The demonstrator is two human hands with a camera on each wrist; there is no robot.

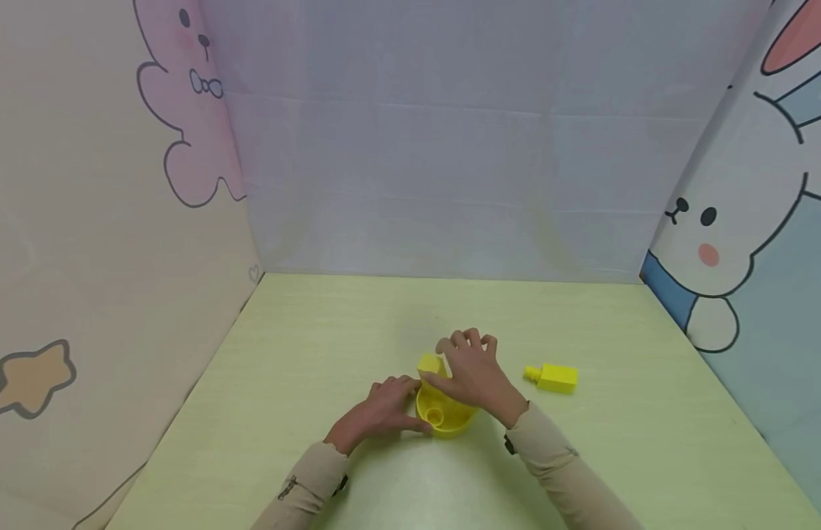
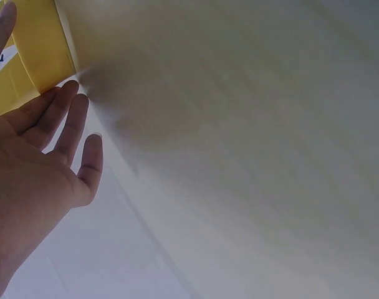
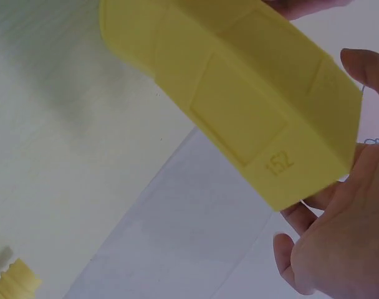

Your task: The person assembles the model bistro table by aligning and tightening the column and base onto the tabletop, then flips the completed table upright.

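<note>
A round yellow base [image 1: 455, 427] with a raised rim and a small ring-shaped socket [image 1: 434, 417] inside sits on the table. My left hand [image 1: 390, 409] holds its left side, thumb at the near rim and fingers farther back; in the left wrist view the fingertips lie along its yellow wall [image 2: 49, 43]. A yellow rectangular block [image 1: 431, 364], marked 152 in the right wrist view, stands upright at the base's far side. Around its top is my right hand [image 1: 473, 372], with the thumb overlapping the block in the head view and the fingers bent and spread beyond it.
To the right lies another yellow block [image 1: 559, 378] on its side, its narrow ridged neck pointing left. The pale green table [image 1: 330, 324] meets a plain back wall [image 1: 417, 184] and side walls with cartoon drawings.
</note>
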